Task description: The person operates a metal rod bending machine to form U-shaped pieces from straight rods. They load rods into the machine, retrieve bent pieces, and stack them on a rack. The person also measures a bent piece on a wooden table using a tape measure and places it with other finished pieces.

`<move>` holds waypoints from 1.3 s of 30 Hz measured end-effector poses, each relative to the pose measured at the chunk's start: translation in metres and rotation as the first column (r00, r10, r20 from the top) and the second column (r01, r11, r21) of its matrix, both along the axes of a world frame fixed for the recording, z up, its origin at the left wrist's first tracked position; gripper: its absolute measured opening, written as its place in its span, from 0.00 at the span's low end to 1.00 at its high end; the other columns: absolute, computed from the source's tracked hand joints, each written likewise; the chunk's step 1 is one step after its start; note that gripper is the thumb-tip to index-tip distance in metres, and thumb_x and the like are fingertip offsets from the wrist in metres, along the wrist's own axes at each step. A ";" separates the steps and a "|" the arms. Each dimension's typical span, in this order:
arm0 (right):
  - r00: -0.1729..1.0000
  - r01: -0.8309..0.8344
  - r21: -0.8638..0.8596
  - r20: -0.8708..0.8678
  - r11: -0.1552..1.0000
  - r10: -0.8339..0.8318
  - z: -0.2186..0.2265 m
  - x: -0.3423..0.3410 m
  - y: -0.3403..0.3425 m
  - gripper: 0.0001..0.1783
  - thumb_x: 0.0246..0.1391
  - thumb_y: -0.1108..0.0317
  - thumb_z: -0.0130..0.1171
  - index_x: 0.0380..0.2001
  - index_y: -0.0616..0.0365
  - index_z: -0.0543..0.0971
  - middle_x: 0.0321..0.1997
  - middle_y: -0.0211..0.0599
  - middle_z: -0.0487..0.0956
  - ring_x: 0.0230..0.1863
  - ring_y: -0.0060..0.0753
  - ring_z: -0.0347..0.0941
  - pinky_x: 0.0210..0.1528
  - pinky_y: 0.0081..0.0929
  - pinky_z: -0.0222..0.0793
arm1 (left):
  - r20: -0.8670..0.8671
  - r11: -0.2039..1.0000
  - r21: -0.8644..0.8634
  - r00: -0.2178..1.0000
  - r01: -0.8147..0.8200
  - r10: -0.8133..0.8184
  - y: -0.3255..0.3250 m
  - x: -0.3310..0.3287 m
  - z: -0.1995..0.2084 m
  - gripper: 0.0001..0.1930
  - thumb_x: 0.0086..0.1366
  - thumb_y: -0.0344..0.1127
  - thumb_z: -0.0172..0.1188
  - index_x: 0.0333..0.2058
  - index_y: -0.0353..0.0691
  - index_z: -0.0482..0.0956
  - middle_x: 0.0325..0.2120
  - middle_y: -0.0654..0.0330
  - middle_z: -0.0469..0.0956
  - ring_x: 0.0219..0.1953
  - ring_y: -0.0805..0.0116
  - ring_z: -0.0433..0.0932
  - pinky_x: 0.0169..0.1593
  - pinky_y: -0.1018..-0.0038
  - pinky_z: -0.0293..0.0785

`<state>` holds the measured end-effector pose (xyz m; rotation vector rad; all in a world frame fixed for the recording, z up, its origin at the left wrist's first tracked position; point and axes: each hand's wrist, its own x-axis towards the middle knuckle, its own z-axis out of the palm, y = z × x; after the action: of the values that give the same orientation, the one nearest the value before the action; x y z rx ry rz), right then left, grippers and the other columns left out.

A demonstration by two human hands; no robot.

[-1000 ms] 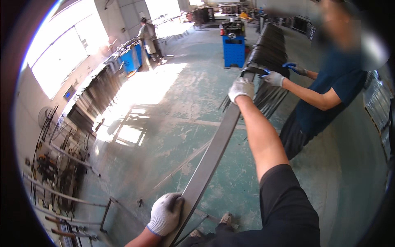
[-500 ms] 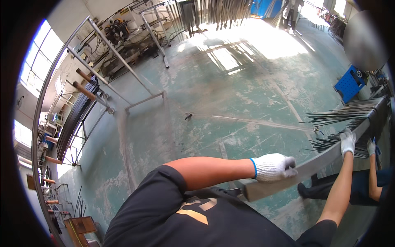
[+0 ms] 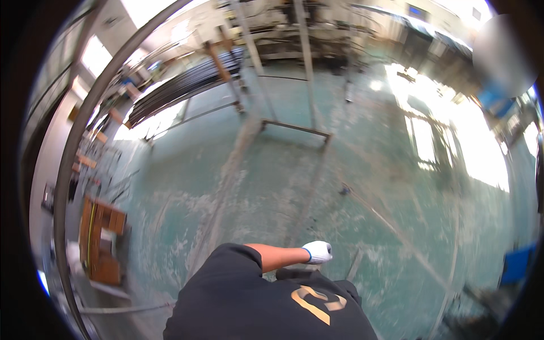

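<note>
My left hand [image 3: 319, 253], in a white knit glove with a blue cuff edge, is in front of my body at the lower middle. Its fingers are curled into a closed shape, and whatever they may hold is hidden. Beneath the forearm, dark cloth shows in front of my torso. My right hand is out of view. Past the glove lies the worn green floor [image 3: 272, 192], with a small dark object [image 3: 344, 190] on it.
A metal frame [image 3: 294, 129] stands ahead. Left of it, a rack with wooden-looking rollers holds a bundle of dark rods [image 3: 175, 90]. Brown wooden furniture [image 3: 105, 243] stands at left. A blue panel [image 3: 518, 264] and blurred dark items [image 3: 481, 306] are at right.
The view has swung left. The grey metal bar, my right hand and the other person's gloved hand have left the picture. My left hand has drawn closer to my body.
</note>
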<state>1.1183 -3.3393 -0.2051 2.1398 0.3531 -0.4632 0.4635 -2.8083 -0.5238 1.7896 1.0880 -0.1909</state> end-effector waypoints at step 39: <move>0.593 0.805 0.531 -0.724 -0.265 0.351 -0.212 -0.199 1.109 0.13 0.79 0.66 0.65 0.47 0.68 0.87 0.31 0.39 0.88 0.26 0.31 0.85 0.31 0.33 0.84 | 0.168 0.131 -0.982 0.311 0.134 0.936 0.703 0.289 0.132 0.13 0.82 0.29 0.62 0.60 0.35 0.82 0.54 0.50 0.87 0.60 0.55 0.86 0.70 0.54 0.82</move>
<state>0.9195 -2.2299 -0.4170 3.6212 0.8746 -2.1310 0.7527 -2.1055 -0.3916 0.0701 0.4795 0.4556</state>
